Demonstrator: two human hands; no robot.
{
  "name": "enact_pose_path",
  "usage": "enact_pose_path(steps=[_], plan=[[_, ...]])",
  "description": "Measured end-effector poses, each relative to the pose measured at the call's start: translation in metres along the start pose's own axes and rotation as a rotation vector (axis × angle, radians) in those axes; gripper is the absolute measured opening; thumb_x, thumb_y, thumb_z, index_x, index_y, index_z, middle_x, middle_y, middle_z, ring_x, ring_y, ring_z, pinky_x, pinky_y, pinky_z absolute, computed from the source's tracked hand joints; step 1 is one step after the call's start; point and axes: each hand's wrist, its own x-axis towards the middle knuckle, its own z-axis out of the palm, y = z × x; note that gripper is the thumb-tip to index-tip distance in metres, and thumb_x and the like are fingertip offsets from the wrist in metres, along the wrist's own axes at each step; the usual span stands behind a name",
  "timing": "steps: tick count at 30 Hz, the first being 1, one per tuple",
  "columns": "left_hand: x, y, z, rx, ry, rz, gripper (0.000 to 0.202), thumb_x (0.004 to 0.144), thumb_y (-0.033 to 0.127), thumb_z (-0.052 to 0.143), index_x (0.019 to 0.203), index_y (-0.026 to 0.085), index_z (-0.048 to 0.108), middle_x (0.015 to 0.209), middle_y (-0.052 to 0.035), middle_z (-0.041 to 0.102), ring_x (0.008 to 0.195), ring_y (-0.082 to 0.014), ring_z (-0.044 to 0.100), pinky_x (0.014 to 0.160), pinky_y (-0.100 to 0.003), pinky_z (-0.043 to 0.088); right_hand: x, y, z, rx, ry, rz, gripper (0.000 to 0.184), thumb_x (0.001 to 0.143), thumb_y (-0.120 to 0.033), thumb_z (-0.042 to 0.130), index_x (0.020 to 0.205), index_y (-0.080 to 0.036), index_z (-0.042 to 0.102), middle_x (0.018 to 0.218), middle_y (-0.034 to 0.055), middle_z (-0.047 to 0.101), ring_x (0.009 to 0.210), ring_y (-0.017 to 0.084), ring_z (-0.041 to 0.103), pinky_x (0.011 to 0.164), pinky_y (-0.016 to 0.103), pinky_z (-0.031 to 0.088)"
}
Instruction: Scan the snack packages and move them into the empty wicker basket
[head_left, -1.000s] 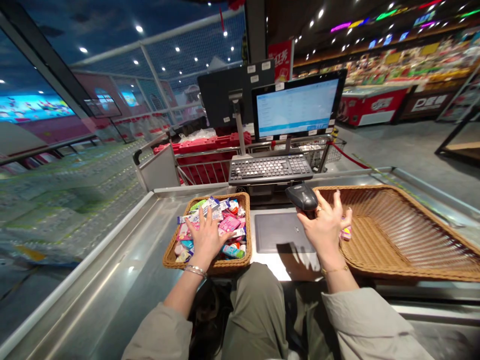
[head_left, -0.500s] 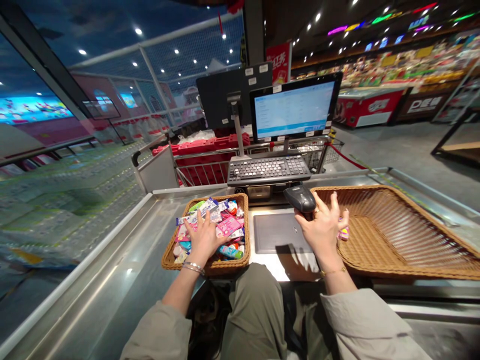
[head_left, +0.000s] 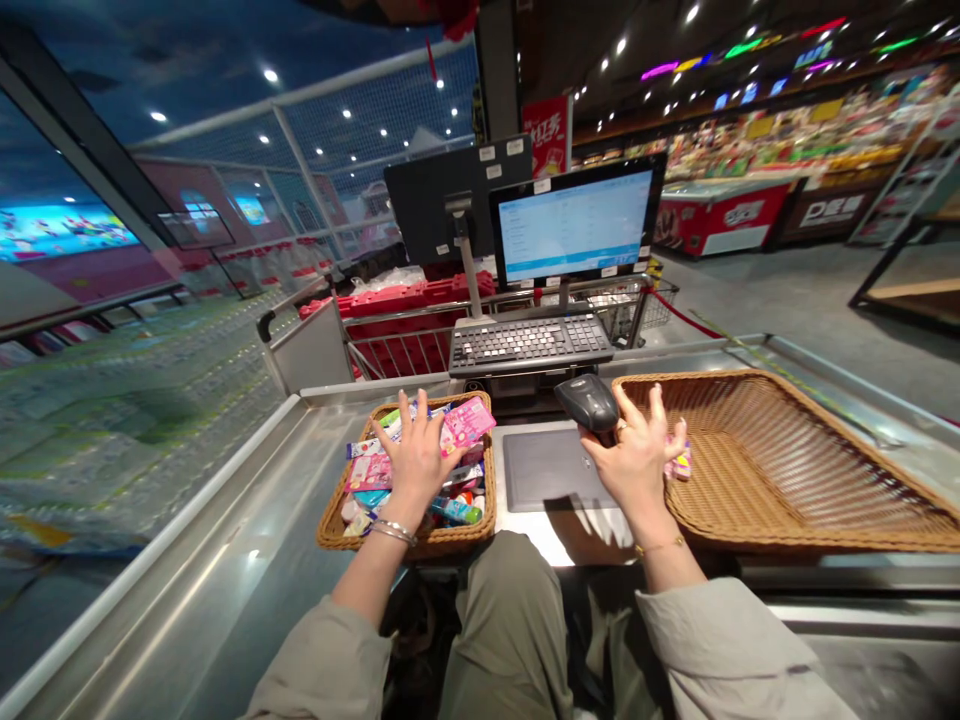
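My left hand (head_left: 417,457) is over the small wicker basket (head_left: 330,524) full of colourful snack packets and holds a pink packet (head_left: 466,422) lifted above the pile. My right hand (head_left: 636,457) grips a dark handheld barcode scanner (head_left: 586,401) by its handle, with the fingers fanned upward. A small wrapped sweet (head_left: 681,461) sits between its fingers on the right, above the rim of the large wicker tray (head_left: 780,462). A grey scan pad (head_left: 546,468) lies between the two baskets.
Behind the pad stand a keyboard (head_left: 529,342), a lit monitor (head_left: 576,224) and a second screen seen from the back (head_left: 450,196). A shopping cart with red crates (head_left: 405,320) is beyond the steel counter (head_left: 225,560). Shop shelves run along the far right.
My left hand has lifted a pink packet up out of the pile in the small basket. The right hand with the scanner has barely moved.
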Motion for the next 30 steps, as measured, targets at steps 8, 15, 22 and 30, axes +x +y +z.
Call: enact_pose_path(steps=[8,15,22,30], plan=[[0.018,0.025,0.013,-0.052,0.103,0.053,0.054,0.089,0.045,0.067,0.136,0.018,0.062,0.164,-0.0168,0.028,0.154,-0.0425,0.015,0.115,-0.078,-0.012,-0.001,0.000,-0.004,-0.013,-0.019,-0.065,0.025,0.084,-0.045,0.063,0.091,-0.024,0.075,0.145,0.0056,0.060,0.153,0.040,0.024,0.114,0.076,0.013],[0.030,0.044,0.019,-0.095,0.132,0.076,0.056,0.090,0.046,0.067,0.138,0.019,0.060,0.164,-0.0154,0.027,0.155,-0.0414,0.012,0.116,-0.078,-0.008,-0.002,-0.002,-0.005,-0.011,-0.038,-0.087,0.019,0.082,-0.041,0.066,0.082,-0.023,0.074,0.149,0.0033,0.057,0.154,0.041,0.021,0.114,0.078,0.011],[0.034,0.056,0.023,-0.099,0.120,0.104,0.060,0.087,0.047,0.070,0.141,0.020,0.058,0.165,-0.0159,0.025,0.155,-0.0427,0.012,0.112,-0.079,-0.015,-0.005,-0.003,-0.002,0.004,-0.010,-0.115,0.018,0.080,-0.040,0.068,0.076,-0.023,0.071,0.143,0.0037,0.062,0.154,0.039,0.022,0.116,0.074,0.010],[0.036,0.065,0.029,-0.116,0.120,0.126,0.059,0.090,0.047,0.066,0.143,0.021,0.056,0.164,-0.0162,0.027,0.155,-0.0407,0.011,0.112,-0.078,-0.017,-0.006,-0.004,-0.002,0.029,-0.027,-0.122,0.015,0.079,-0.036,0.069,0.073,-0.022,0.069,0.144,0.0028,0.061,0.154,0.039,0.022,0.116,0.076,0.009]])
